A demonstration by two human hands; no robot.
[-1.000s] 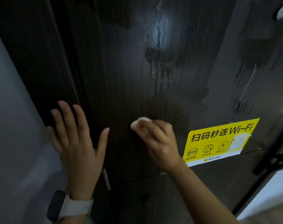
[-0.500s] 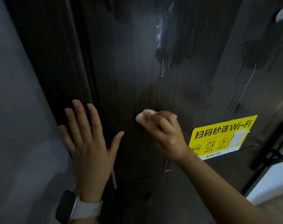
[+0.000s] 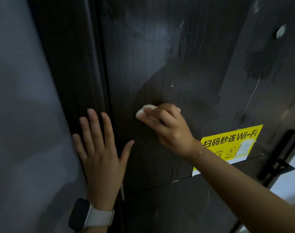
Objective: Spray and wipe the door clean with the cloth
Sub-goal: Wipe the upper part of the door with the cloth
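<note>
A dark wood-grain door [image 3: 151,61] fills most of the view, with wet smears and streaks across its upper part. My right hand [image 3: 168,126] grips a small wadded white cloth [image 3: 145,109] and presses it against the door near the middle. My left hand [image 3: 99,148] lies flat with straight spread fingers on the door's left edge and frame; a watch with a white band sits on that wrist. No spray bottle is in view.
A yellow Wi-Fi sticker [image 3: 234,142] is stuck on the door to the right of my right hand, partly hidden by my forearm. A grey wall [image 3: 25,115] stands to the left. Black hardware [image 3: 278,165] and a round peephole [image 3: 280,31] sit on the right.
The view has shifted so the door and both hands sit further right. My right hand with the cloth stays on the same patch of door; my left hand stays flat.
</note>
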